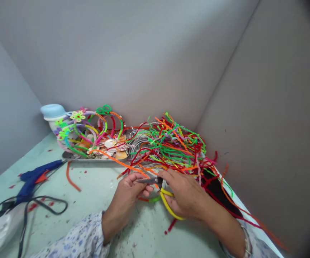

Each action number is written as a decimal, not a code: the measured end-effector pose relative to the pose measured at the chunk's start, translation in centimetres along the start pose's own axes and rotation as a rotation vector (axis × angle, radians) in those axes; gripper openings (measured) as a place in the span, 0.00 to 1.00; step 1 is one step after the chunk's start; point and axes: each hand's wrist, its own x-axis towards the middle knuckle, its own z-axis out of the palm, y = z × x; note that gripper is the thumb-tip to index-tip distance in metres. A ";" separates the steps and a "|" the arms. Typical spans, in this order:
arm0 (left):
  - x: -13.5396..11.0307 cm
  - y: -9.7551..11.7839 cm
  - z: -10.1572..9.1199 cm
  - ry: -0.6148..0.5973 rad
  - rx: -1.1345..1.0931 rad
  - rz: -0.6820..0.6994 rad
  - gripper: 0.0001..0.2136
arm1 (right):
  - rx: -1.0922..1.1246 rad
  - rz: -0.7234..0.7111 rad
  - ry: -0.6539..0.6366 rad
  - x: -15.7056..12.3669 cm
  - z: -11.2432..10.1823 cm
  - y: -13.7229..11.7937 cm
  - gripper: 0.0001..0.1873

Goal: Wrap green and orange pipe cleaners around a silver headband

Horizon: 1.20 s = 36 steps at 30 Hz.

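Observation:
My right hand [183, 191] is wrapped around the yellow-handled scissors [168, 206]. Their dark blades point left, over the fingertips of my left hand [128, 195]. Closed in a pinch, the left hand holds an orange pipe cleaner [128, 166], whose long end stretches up and left to the tray. A short piece of the same orange shows by the blades. Whether the blades are around the stem cannot be made out. Below the hands lies a green and orange pipe cleaner piece [154, 199], partly hidden by them.
A metal tray [95, 159] holds seashells, with pipe-cleaner headbands [77, 116] above it. A tangled heap of pipe cleaners [176, 143] lies behind my hands. At left are a blue glue gun [40, 170] with a black cord, and a blue-lidded white container [53, 114]. Grey walls surround the table.

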 end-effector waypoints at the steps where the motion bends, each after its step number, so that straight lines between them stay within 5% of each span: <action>1: 0.0 0.0 0.0 0.000 0.010 0.000 0.08 | -0.006 -0.001 0.001 0.0 0.1 0.0 0.26; 36: -0.4 0.0 0.2 -0.066 0.029 0.051 0.07 | -0.039 -0.016 -0.018 0.3 1.2 -0.2 0.26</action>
